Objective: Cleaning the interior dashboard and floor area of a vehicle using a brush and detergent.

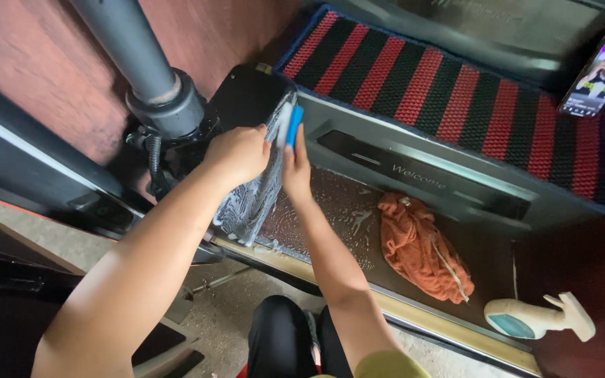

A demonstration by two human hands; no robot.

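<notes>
Left hand (238, 154) is clenched on a soapy grey cloth (252, 199) hanging lengthwise downward, while the right hand (295, 164) pinches a blue sponge (293, 126) held upright.

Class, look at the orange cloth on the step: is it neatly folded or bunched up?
Bunched up. The orange towelling cloth lies in a crumpled, wrinkled heap on the wet dark step, with no flat folded edges.

A vehicle-washing spot at a bus's entry door: wet, soapy steps (358, 217), a red-and-black striped mat (449, 84) on the upper step, a grey door-mechanism pole (131, 49), and rough concrete ground (225, 315) below.
</notes>
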